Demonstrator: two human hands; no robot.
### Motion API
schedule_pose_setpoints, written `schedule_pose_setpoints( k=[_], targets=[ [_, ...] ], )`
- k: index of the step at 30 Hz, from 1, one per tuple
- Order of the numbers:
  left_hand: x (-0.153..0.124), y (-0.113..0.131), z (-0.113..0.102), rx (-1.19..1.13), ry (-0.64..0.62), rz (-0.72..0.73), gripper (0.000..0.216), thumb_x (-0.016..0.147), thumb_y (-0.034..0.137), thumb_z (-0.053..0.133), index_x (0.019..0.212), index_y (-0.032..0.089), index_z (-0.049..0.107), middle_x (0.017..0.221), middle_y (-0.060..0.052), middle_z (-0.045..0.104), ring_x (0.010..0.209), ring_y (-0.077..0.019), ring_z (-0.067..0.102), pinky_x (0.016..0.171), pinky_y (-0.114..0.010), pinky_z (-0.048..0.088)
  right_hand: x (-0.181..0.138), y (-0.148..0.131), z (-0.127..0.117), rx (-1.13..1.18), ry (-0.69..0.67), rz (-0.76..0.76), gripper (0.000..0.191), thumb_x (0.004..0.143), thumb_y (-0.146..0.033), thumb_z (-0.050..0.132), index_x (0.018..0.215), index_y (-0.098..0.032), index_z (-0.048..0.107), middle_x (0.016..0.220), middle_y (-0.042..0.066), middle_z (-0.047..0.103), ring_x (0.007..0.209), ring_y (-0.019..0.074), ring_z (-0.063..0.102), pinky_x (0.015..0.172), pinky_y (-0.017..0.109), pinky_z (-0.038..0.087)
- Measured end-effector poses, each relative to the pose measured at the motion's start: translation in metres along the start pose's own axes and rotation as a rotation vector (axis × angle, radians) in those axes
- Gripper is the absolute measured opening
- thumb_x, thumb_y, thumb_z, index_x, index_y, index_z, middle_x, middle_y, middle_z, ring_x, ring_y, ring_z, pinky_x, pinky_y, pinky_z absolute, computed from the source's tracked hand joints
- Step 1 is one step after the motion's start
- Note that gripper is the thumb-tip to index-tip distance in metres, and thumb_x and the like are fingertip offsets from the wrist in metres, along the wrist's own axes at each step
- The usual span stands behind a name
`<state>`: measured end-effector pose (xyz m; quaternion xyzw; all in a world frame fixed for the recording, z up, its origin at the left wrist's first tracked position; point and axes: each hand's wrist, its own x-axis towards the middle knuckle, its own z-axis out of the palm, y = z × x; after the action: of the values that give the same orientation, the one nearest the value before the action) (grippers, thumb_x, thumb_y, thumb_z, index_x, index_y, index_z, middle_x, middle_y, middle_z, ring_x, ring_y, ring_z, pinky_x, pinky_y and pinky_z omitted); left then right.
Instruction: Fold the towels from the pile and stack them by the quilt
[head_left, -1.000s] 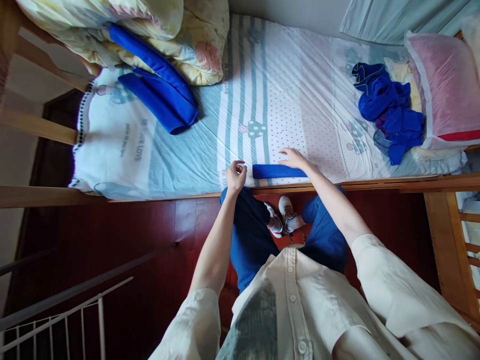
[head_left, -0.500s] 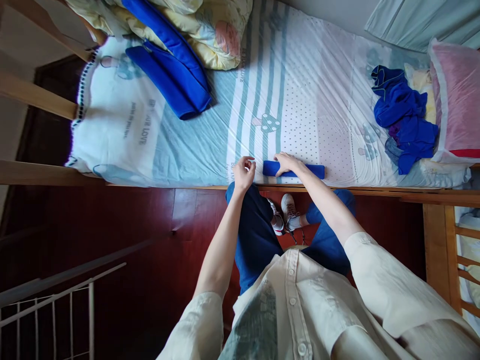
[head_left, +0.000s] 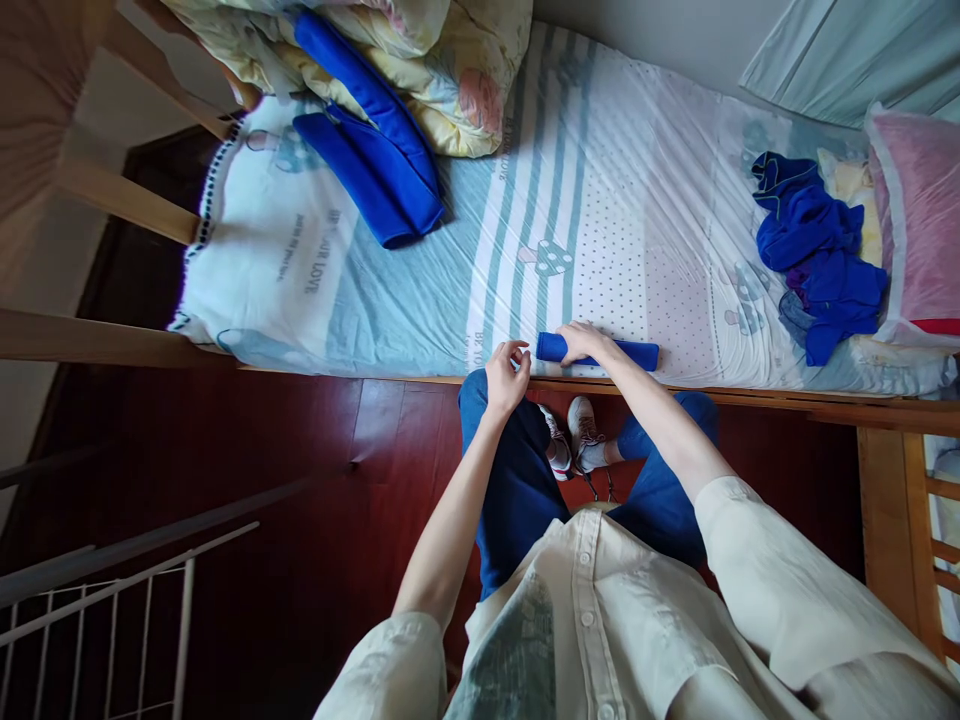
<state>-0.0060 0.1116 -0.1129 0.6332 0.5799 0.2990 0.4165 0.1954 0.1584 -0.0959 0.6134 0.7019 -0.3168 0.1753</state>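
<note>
Along the near edge of the bed (head_left: pixel 405 320) lies a narrow, flat-folded blue cloth (head_left: pixel 634 354), perhaps a garment. My right hand (head_left: pixel 583 343) is wrapped over it left of its middle, fingers on the far side, hiding part of it. Just beyond its left end is my left hand (head_left: pixel 508 376), its fingers loosely curled with a gap between thumb and fingers and nothing visible in them. A larger folded blue garment (head_left: pixel 375 180) rests farther back on the left of the bed. Crumpled blue clothes (head_left: pixel 821 240) lie in a pile on the right.
A yellow quilt (head_left: pixel 457 105) is bunched at the back left. The pink pillow (head_left: pixel 922 225) stands at the right end, by the pile. Wooden bed posts (head_left: pixel 97 335) rise at left. Below is a dark red floor (head_left: pixel 330 520), with a white metal rail (head_left: pixel 184 630) at lower left.
The view has shifted slightly, so the bed sits lower and to the right. My right hand now closes more tightly around the folded blue cloth. My left hand stays beside its left end.
</note>
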Motion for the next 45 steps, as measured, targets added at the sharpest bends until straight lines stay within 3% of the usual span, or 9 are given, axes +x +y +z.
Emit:
schedule_pose_setpoints(
  k=[6,10,13,17,23,27,34,40,45],
  targets=[
    [0.010,-0.009,0.001,-0.186,0.104,-0.120,0.037,0.084,0.026,0.064,0.121,0.023,0.062,0.105,-0.006,0.068,0.100,-0.0196,0.067,0.084,-0.031,0.057,-0.003,0.000,-0.016,0.172,0.185,-0.033,0.047,0.077,-0.022,0.082,0.121,-0.015,0.070,0.125,0.015,0.076,0.118,0.0325,0.071,0.095,0.036,0.055],
    [0.029,-0.013,0.016,-0.378,-0.011,-0.201,0.060,0.075,0.027,0.078,0.131,0.023,0.057,0.125,-0.012,0.069,0.116,-0.0250,0.068,0.096,-0.040,0.058,0.003,-0.009,-0.042,0.320,0.367,-0.007,0.044,0.076,-0.027,0.083,0.117,-0.016,0.070,0.119,0.012,0.077,0.115,0.0323,0.072,0.098,0.038,0.055],
    [0.051,-0.014,0.030,-0.488,-0.123,-0.210,0.073,0.069,0.029,0.088,0.134,0.023,0.056,0.132,-0.016,0.069,0.127,-0.0296,0.066,0.105,-0.048,0.055,0.012,-0.029,-0.062,0.425,0.511,0.009,0.042,0.077,-0.034,0.083,0.113,-0.018,0.068,0.110,0.009,0.078,0.108,0.0303,0.073,0.096,0.038,0.057],
    [0.090,-0.016,0.031,-0.505,-0.085,-0.133,0.073,0.062,0.033,0.094,0.126,0.019,0.062,0.124,-0.015,0.073,0.127,-0.0342,0.066,0.109,-0.051,0.053,0.029,-0.070,-0.090,0.592,0.688,-0.018,0.039,0.081,-0.044,0.081,0.109,-0.020,0.066,0.101,0.004,0.078,0.100,0.0262,0.073,0.096,0.039,0.059],
    [0.152,-0.024,-0.013,-0.445,0.185,-0.083,0.073,0.061,0.038,0.094,0.125,0.017,0.066,0.111,-0.011,0.078,0.113,-0.0361,0.073,0.095,-0.045,0.061,0.076,-0.139,-0.137,0.809,0.856,-0.088,0.040,0.085,-0.052,0.079,0.107,-0.022,0.064,0.106,0.004,0.077,0.100,0.0224,0.073,0.098,0.036,0.061],
    [0.192,-0.034,-0.051,-0.409,0.352,-0.043,0.067,0.066,0.032,0.091,0.125,0.013,0.067,0.108,-0.011,0.078,0.111,-0.0348,0.073,0.094,-0.043,0.060,0.113,-0.171,-0.165,0.868,0.878,-0.165,0.045,0.084,-0.052,0.080,0.110,-0.020,0.063,0.112,0.005,0.076,0.107,0.0231,0.074,0.103,0.037,0.059],
    [0.234,-0.059,-0.100,-0.288,0.371,-0.073,0.056,0.062,0.027,0.089,0.113,0.016,0.068,0.103,-0.008,0.077,0.115,-0.0365,0.072,0.096,-0.044,0.062,0.159,-0.194,-0.179,0.819,0.802,-0.201,0.054,0.077,-0.047,0.085,0.116,-0.018,0.063,0.117,0.009,0.075,0.118,0.0284,0.073,0.111,0.042,0.056],
    [0.251,-0.069,-0.118,-0.260,0.380,-0.091,0.049,0.062,0.029,0.088,0.105,0.020,0.068,0.096,-0.006,0.077,0.110,-0.0364,0.072,0.095,-0.045,0.061,0.180,-0.205,-0.187,0.823,0.824,-0.240,0.052,0.074,-0.045,0.087,0.112,-0.020,0.062,0.116,0.008,0.076,0.116,0.0281,0.074,0.111,0.041,0.056],
    [0.251,-0.062,-0.126,-0.244,0.374,-0.128,0.050,0.064,0.026,0.088,0.109,0.017,0.068,0.096,-0.008,0.076,0.105,-0.0384,0.071,0.096,-0.057,0.059,0.190,-0.212,-0.185,0.888,0.855,-0.262,0.054,0.067,-0.041,0.092,0.107,-0.021,0.061,0.114,0.008,0.077,0.115,0.0288,0.074,0.109,0.040,0.057]
  ],
)
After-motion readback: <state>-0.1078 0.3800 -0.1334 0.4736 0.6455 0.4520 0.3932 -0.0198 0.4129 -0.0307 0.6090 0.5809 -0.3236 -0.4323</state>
